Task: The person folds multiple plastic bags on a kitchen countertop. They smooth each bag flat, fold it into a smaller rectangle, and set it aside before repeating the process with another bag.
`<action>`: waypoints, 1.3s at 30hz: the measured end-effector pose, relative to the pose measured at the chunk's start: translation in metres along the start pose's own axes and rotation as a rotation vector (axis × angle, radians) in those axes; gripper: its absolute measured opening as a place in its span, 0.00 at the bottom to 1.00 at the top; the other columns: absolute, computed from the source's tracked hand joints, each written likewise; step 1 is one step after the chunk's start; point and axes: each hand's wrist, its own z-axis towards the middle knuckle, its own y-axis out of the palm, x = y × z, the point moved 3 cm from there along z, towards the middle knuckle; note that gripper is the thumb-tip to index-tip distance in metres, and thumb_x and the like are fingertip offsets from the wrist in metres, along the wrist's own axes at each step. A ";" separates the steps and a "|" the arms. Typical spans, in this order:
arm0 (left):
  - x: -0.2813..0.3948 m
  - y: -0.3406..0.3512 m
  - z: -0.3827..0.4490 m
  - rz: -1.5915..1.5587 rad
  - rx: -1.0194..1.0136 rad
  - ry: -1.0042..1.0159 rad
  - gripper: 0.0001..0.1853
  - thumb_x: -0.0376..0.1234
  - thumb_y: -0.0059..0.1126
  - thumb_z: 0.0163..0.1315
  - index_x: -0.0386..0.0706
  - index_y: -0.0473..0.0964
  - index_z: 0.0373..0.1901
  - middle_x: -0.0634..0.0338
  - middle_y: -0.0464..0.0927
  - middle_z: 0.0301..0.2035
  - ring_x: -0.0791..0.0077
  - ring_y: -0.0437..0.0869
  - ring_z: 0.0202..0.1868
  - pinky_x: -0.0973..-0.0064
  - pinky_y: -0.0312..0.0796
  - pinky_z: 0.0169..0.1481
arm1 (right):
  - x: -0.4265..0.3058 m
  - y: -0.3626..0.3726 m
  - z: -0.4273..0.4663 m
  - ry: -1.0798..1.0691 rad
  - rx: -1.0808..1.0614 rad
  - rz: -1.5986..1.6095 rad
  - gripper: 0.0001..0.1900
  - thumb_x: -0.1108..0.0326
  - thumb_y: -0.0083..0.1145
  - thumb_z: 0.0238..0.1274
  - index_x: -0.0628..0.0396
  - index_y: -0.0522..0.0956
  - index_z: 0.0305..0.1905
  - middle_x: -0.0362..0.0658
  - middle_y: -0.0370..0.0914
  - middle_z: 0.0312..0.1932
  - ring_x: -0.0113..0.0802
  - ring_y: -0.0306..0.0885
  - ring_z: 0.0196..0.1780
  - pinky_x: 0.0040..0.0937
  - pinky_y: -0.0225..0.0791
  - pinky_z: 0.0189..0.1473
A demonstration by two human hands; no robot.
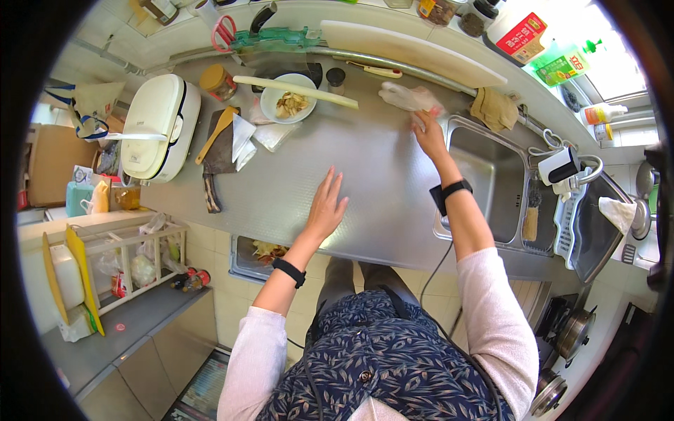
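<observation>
My right hand (pixel 429 134) reaches to the back of the steel counter (pixel 368 200), its fingertips at a crumpled clear plastic bag (pixel 408 97) beside the sink; whether they grip it is unclear. My left hand (pixel 327 206) is held flat over the front of the counter, fingers extended, with nothing in it. A long pale peeled stalk (pixel 331 98) lies across a white bowl (pixel 271 102) that holds cut pieces of food. To the left, a wooden spatula (pixel 217 134) rests on a dark cleaver blade (pixel 220 152), next to folded white packets (pixel 242 138).
The sink (pixel 474 179) is at the right, with a brown cloth (pixel 494 109) behind it. A white appliance (pixel 158 129) stands at the left. A peeler-like tool (pixel 382 70) and a small dark-lidded jar (pixel 335 80) are at the back. An open bin (pixel 247 263) with scraps sits below the front edge.
</observation>
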 end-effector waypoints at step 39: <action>0.023 -0.110 -0.032 -1.061 -0.320 -0.095 0.06 0.23 0.63 0.50 0.43 0.78 0.27 0.62 0.74 0.39 0.66 0.74 0.54 0.68 0.66 0.61 | -0.011 -0.062 -0.137 0.904 0.376 1.461 0.15 0.74 0.62 0.59 0.50 0.73 0.50 0.36 0.76 0.45 0.34 0.75 0.51 0.40 0.69 0.54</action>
